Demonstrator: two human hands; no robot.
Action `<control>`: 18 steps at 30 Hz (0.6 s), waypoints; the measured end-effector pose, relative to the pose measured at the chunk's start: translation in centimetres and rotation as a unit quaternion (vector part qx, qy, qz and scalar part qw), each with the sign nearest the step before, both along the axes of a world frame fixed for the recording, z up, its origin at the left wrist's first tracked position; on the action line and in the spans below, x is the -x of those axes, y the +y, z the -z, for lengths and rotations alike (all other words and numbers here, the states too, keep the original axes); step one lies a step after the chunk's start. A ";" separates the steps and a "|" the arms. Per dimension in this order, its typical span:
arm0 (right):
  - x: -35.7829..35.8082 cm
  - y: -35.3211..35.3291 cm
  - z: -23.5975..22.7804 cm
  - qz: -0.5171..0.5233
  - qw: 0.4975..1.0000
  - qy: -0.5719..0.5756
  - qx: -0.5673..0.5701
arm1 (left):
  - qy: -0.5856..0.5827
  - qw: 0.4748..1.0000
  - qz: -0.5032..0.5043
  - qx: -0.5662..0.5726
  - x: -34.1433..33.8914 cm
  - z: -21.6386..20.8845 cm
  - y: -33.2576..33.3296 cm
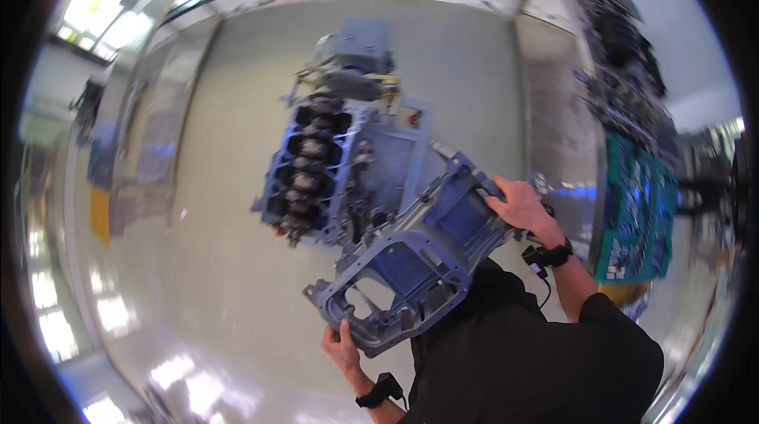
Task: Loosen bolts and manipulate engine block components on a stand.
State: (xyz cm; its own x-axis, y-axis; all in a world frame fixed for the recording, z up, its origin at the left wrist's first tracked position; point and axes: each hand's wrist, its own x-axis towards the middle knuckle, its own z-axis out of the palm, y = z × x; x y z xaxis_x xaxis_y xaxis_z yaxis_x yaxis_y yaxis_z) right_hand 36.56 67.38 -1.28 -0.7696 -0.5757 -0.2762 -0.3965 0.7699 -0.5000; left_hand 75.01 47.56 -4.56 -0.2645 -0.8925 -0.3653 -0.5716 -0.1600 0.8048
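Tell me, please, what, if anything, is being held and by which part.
A long grey metal casting with open frames: the left hand grips its lower-left end, the right hand its upper-right end.

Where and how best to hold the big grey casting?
Probably by its opposite end rims, one hand coming in from outside each end. The casting is long and slants from lower left to upper right, so end grips should balance it, and the rims give fingers an edge. The left hand holds the lower-left end, the right hand the upper-right.
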 end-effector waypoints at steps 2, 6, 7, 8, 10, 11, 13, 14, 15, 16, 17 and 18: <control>-2.7 4.3 -0.1 0.047 0.998 -0.030 -0.002 | 0.013 0.999 0.031 -0.003 -0.1 -0.2 0.3; -7.4 12.9 0.0 0.149 0.987 -0.039 -0.045 | -0.050 0.986 0.155 -0.020 1.3 1.6 1.1; -8.6 15.0 -0.2 0.168 0.984 -0.041 -0.046 | -0.051 0.983 0.173 -0.021 1.8 1.5 1.6; -9.7 16.9 -0.2 0.177 0.981 -0.044 -0.061 | -0.061 0.978 0.196 -0.028 2.3 1.4 2.2; -11.5 19.8 0.2 0.203 0.971 -0.073 -0.104 | -0.077 0.970 0.230 -0.032 3.5 1.4 3.3; -12.0 21.1 0.7 0.216 0.968 -0.079 -0.100 | -0.062 0.970 0.234 -0.029 4.6 1.8 4.0; -13.2 24.0 1.0 0.247 0.959 -0.091 -0.104 | -0.055 0.966 0.250 -0.027 5.9 1.4 5.5; -14.3 25.3 1.2 0.257 0.956 -0.099 -0.100 | -0.070 0.959 0.274 -0.019 6.5 1.0 6.1; -14.8 26.3 1.6 0.268 0.953 -0.102 -0.093 | -0.079 0.952 0.295 -0.008 7.6 0.8 6.8; -14.9 27.4 2.0 0.279 0.951 -0.105 -0.085 | -0.082 0.950 0.303 0.001 8.3 1.0 7.5; -14.5 28.6 2.5 0.286 0.949 -0.108 -0.077 | -0.078 0.949 0.305 0.008 8.6 1.3 8.2; -14.2 29.3 3.2 0.289 0.950 -0.100 -0.068 | -0.076 0.947 0.311 0.016 9.1 1.7 8.3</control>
